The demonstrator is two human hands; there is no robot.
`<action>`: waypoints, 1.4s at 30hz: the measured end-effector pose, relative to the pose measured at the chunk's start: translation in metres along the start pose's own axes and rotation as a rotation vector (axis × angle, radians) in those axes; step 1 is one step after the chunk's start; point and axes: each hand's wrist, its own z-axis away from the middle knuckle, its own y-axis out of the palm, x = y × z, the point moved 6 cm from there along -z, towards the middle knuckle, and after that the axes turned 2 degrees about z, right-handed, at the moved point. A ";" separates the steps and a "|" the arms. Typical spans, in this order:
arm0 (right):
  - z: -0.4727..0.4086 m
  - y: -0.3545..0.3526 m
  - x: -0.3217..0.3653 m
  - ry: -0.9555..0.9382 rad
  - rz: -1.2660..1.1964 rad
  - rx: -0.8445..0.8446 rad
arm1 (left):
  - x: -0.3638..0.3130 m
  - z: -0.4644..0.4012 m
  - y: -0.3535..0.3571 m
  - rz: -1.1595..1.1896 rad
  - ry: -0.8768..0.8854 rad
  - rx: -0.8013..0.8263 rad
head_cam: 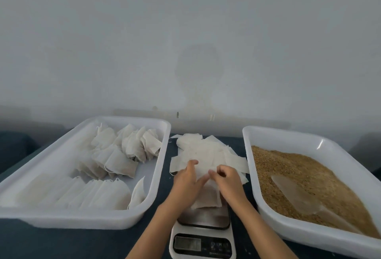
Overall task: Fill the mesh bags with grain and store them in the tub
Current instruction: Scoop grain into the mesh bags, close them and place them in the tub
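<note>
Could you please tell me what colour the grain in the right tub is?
Golden brown grain, seen in the head view.

We note two bare forearms entering from the lower edge, ending in the left hand (186, 178) and the right hand (228, 180). We see no sleeves, gloves, rings, watch or wristband on the visible parts. Nails short, unpainted as far as blur allows.
</note>
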 end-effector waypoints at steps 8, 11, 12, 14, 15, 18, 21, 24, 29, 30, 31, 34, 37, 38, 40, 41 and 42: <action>-0.003 -0.008 0.099 -0.245 -0.085 0.035 | -0.049 0.026 -0.084 -0.022 0.251 -0.331; -0.006 0.009 0.140 -0.347 -0.070 0.086 | -0.051 0.027 -0.127 -0.160 0.211 -0.413; -0.007 0.017 0.152 -0.382 -0.066 0.101 | -0.048 0.027 -0.142 -0.192 0.177 -0.427; -0.007 0.038 0.175 -0.442 -0.063 0.130 | -0.035 0.027 -0.171 -0.230 0.109 -0.439; -0.008 0.051 0.185 -0.457 -0.056 0.150 | -0.026 0.027 -0.185 -0.244 0.071 -0.441; -0.010 0.098 0.204 -0.448 -0.047 0.231 | 0.010 0.026 -0.222 -0.310 -0.051 -0.436; -0.011 0.146 0.211 -0.380 -0.048 0.311 | 0.051 0.021 -0.252 -0.366 -0.170 -0.424; -0.009 0.190 0.213 -0.351 0.045 0.388 | 0.094 0.015 -0.274 -0.395 -0.295 -0.415; 0.001 0.252 0.204 -0.286 0.178 0.652 | 0.150 0.013 -0.287 -0.569 -0.494 -0.300; 0.003 0.262 0.202 -0.287 0.204 0.693 | 0.157 0.014 -0.286 -0.620 -0.528 -0.266; 0.005 0.270 0.201 -0.292 0.229 0.724 | 0.165 0.014 -0.285 -0.657 -0.550 -0.240; 0.012 0.292 0.195 -0.293 0.290 0.801 | 0.181 0.013 -0.283 -0.727 -0.592 -0.182; 0.018 0.307 0.187 -0.293 0.344 0.890 | 0.189 0.010 -0.281 -0.799 -0.603 -0.106; 0.018 0.311 0.185 -0.289 0.353 0.919 | 0.190 0.009 -0.279 -0.824 -0.592 -0.080; 0.021 0.318 0.183 -0.283 0.355 0.970 | 0.190 0.006 -0.279 -0.854 -0.559 -0.075; 0.022 0.321 0.182 -0.287 0.382 0.989 | 0.190 0.005 -0.281 -0.849 -0.540 -0.097; 0.024 0.323 0.180 -0.287 0.419 1.001 | 0.189 0.004 -0.282 -0.839 -0.519 -0.131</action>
